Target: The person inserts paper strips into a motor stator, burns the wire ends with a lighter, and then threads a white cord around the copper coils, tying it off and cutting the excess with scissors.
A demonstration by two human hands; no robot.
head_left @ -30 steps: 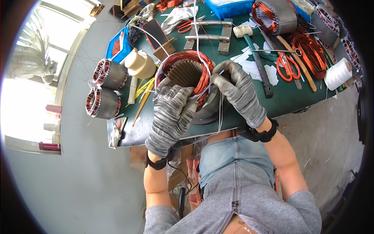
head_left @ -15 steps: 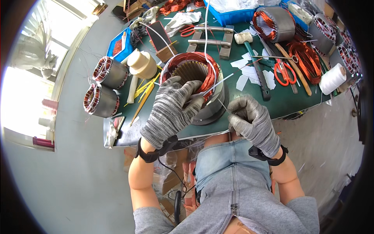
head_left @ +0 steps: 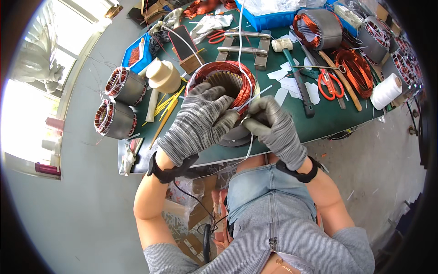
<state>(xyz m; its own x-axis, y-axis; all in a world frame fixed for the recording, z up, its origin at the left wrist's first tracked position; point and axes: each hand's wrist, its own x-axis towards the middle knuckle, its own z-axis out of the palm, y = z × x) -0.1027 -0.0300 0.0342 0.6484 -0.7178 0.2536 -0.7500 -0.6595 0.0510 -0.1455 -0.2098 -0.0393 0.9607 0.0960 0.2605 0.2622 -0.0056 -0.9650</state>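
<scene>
A motor stator [head_left: 247, 81] with a ring of copper windings stands upright at the table's near edge. My gloved left hand [head_left: 197, 119] is closed over its near left rim, fingers lying across the windings and thumb at the front. At the front right of the rim my gloved right hand [head_left: 275, 130] pinches a white cord [head_left: 250, 148], whose tail hangs below the fingertips. A white sleeve [head_left: 260, 92] sticks out to the right above that hand. Another white cord [head_left: 240, 41] runs up from the windings. My fingers hide part of the near rim.
Left of the stator stand a cream mallet head [head_left: 163, 76], yellow strips [head_left: 163, 104] and two finished stators [head_left: 116, 118]. To the right lie a hammer [head_left: 299, 82], red scissors [head_left: 330, 86], paper pieces [head_left: 292, 85] and a thread spool [head_left: 386, 91]. Behind is a metal frame [head_left: 262, 48].
My right hand has moved left and up to the stator's front right rim, bringing the cord against the windings. The left hand stays on the rim.
</scene>
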